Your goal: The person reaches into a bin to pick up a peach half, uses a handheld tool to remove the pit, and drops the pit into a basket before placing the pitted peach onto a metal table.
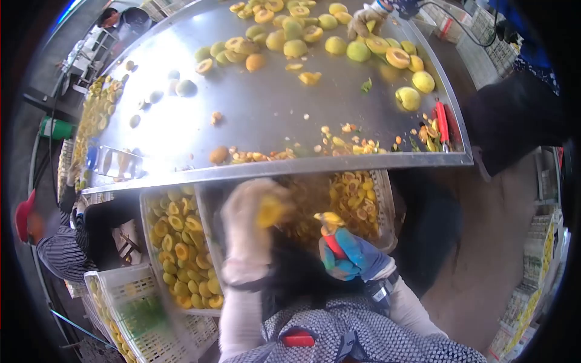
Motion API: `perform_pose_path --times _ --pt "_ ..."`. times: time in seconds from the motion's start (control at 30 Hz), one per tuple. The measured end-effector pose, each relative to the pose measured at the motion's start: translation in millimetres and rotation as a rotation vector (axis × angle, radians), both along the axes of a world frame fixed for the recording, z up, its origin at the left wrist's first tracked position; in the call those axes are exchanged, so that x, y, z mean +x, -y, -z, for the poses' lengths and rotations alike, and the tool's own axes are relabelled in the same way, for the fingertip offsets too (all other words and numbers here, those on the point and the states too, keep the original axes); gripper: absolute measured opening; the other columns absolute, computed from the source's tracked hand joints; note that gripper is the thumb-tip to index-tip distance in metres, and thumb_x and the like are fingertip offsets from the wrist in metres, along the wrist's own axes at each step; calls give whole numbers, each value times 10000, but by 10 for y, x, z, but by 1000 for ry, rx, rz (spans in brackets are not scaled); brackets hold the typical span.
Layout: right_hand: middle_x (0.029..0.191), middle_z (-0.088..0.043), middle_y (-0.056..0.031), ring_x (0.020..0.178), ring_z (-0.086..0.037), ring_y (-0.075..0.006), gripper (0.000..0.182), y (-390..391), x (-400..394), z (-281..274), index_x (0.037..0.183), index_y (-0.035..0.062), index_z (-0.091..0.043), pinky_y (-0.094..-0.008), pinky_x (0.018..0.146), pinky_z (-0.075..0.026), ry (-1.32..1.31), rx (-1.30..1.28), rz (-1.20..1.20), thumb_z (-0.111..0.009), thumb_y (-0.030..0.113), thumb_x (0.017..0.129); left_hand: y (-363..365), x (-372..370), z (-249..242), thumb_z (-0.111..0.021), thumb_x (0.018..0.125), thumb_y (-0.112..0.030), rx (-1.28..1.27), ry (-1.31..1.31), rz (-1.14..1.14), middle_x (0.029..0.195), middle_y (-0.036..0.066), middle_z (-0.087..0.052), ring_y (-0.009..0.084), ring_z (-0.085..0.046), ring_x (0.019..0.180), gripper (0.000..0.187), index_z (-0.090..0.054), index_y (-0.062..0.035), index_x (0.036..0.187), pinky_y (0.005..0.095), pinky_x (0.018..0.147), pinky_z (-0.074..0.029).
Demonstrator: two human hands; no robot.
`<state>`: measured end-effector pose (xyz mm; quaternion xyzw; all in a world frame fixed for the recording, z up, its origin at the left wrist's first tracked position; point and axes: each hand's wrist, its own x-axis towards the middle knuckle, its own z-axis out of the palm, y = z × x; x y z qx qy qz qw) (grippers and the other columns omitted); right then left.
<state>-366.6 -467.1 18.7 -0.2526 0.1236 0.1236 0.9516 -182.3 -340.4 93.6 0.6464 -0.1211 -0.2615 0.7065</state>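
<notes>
My left hand, in a pale glove and blurred by motion, holds a yellow fruit piece just below the table's front edge. My right hand, in a blue glove, is wrapped round a red-handled tool; a yellow bit shows at its upper end. Behind and between both hands is a crate of cut yellow pieces. Left of my left hand stands a crate of halved fruit.
A metal table bears whole and halved fruit, scraps and a red-handled tool. A co-worker's gloved hand reaches in at the back right. Another person in a red cap is at the left. White crates stand lower left.
</notes>
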Motion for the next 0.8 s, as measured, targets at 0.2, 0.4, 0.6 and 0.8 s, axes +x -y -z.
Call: perform_pose_path --times 0.2,0.4,0.6,0.8 --pt "590 -486 -22 453 -462 -124 533 132 128 187 870 82 -621 -295 447 -381 -280 -209 5 -504 570 1050 -996 1119 -412 -764 886 -189 1117 949 9 1071 154 -729 302 -702 983 214 -751 -23 1020 386 888 -539" --pt "758 -587 -60 638 -606 -199 247 108 159 443 966 37 -601 -385 601 -512 -50 -953 113 -685 269 983 1005 2103 -571 -685 961 -294 822 981 176 1130 181 -736 320 -699 1022 383 -686 -103 1293 430 928 -528" --pt "609 -485 3 461 -437 -83 503 256 197 433 905 62 -622 -253 457 -371 -417 -438 86 -464 502 1091 2332 2757 -2 -677 934 -297 1183 1071 386 1224 209 -706 390 -680 1119 392 -677 -133 1290 436 948 -545" --pt "606 -490 -9 494 -486 -97 490 181 187 236 950 43 -629 -257 513 -426 -234 -736 122 -438 465 1110 1665 2233 -294 -553 988 -260 587 639 269 1129 143 -718 262 -703 944 313 -681 -97 1223 352 825 -549"
